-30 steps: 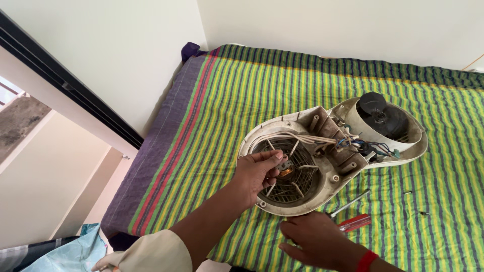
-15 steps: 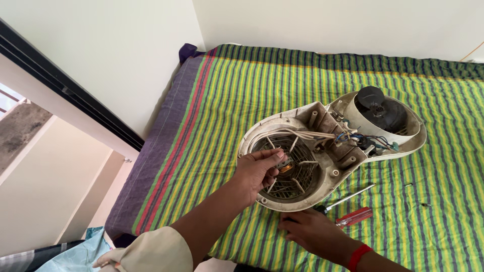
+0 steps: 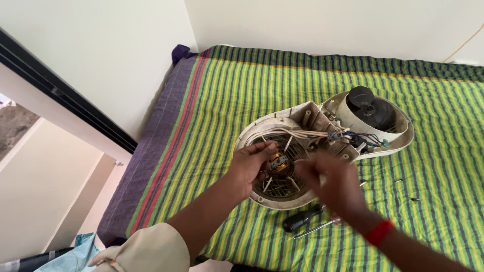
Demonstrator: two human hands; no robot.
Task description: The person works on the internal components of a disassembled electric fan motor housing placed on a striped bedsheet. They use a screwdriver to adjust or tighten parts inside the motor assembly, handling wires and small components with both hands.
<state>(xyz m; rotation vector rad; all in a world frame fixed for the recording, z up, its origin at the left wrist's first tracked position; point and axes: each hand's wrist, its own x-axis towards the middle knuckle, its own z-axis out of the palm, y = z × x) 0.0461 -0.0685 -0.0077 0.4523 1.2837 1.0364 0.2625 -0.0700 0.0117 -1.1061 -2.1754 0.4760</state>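
Note:
An opened cream plastic fan housing (image 3: pixel 272 123) lies on the striped bedsheet (image 3: pixel 227 100). Its round grille and small copper-wound motor (image 3: pixel 278 162) face up, and wires (image 3: pixel 353 137) run to the second half-shell holding a black fan wheel (image 3: pixel 370 107). My left hand (image 3: pixel 249 166) grips the grille beside the motor, fingers curled into the ribs. Blurred, my right hand (image 3: pixel 333 181) hovers over the grille's right edge, a red band on its wrist. Whether it holds anything is unclear.
A black-handled screwdriver (image 3: pixel 301 219) and a thin metal shaft (image 3: pixel 312 231) lie on the sheet below the housing. Loose screws (image 3: pixel 414 199) sit to the right. White walls border the bed at left and back. A dark window frame (image 3: pixel 65 95) runs at left.
My right hand has risen from beside the screwdrivers on the sheet up to the housing's grille. My left hand stays on the grille. The camera has moved closer.

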